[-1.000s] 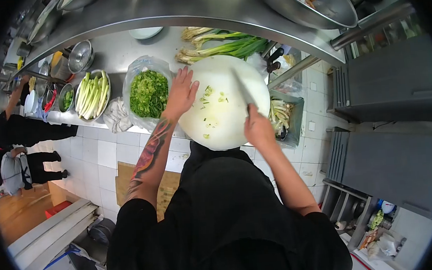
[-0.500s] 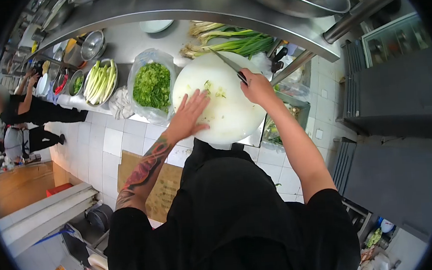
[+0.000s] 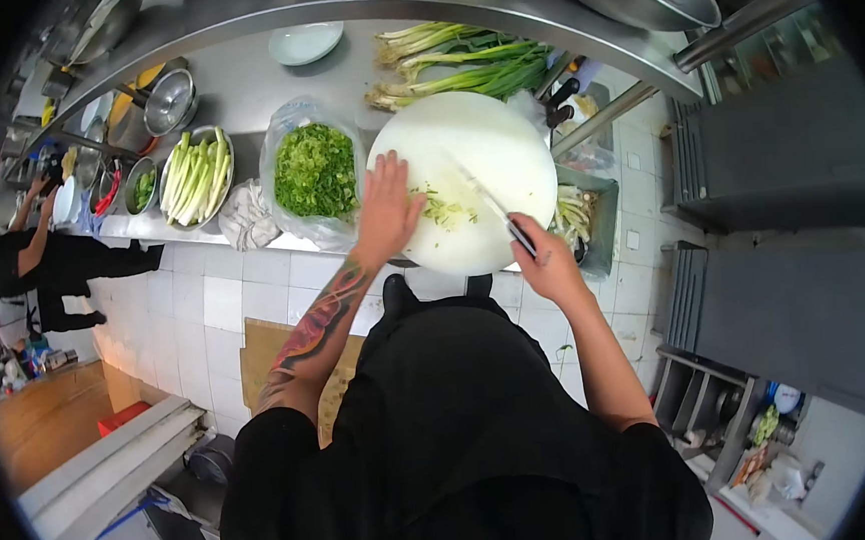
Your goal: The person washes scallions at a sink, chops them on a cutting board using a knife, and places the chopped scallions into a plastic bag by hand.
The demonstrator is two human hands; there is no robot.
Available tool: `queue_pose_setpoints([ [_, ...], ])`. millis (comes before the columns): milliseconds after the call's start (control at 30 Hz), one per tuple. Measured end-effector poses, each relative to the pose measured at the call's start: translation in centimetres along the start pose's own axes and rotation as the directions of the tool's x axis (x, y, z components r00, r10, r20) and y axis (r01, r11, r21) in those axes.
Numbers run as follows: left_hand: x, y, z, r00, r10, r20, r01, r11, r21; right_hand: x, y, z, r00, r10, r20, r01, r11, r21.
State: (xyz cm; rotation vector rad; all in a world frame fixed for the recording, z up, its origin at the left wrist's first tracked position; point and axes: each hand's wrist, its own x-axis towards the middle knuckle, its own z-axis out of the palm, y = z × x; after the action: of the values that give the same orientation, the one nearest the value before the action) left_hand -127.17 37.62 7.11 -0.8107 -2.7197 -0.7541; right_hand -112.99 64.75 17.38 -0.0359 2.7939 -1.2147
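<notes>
My left hand (image 3: pixel 386 211) lies flat with its fingers stretched out on the left part of a round white cutting board (image 3: pixel 493 130). Right beside its thumb are scattered bits of chopped green onion (image 3: pixel 447 212). In my right hand (image 3: pixel 550 260), at the board's lower right edge, is the dark handle of a kitchen knife (image 3: pixel 494 203). Its blade points up and left over the board, blurred toward the tip. To the left of the board stands a clear plastic bag full of chopped green onion (image 3: pixel 315 170).
Whole green onions (image 3: pixel 463 64) lie behind the board. Leftward are a bowl of trimmed green onion stalks (image 3: pixel 195 176), a crumpled cloth (image 3: pixel 247 215) and metal strainers (image 3: pixel 171 101). A steel shelf (image 3: pixel 354 5) overhangs the counter. Other people (image 3: pixel 50 255) stand far left.
My right hand has brought the knife from the board's upper right down toward its lower right. The left hand has shifted slightly, and the green onion bits lie more gathered together.
</notes>
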Motion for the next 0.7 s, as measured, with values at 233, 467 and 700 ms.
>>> queue_pose_setpoints([
  [233,0.7,2.5,-1.1,0.998,-0.028,0.062,0.066,0.617,-0.784,-1.3,-3.7,8.2,0.945,0.121,-0.304,-0.221,0.921,-0.321],
  [467,1.5,-2.2,-1.8,0.962,-0.268,0.046,0.193,0.553,-0.811,-3.7,-9.6,12.6,0.964,0.119,-0.236,-0.16,0.973,-0.164],
  [700,1.7,-1.6,1.6,0.989,0.136,0.06,-0.123,0.977,-0.176,-10.2,-1.8,10.0,0.783,0.619,0.069,-0.339,0.331,0.881],
])
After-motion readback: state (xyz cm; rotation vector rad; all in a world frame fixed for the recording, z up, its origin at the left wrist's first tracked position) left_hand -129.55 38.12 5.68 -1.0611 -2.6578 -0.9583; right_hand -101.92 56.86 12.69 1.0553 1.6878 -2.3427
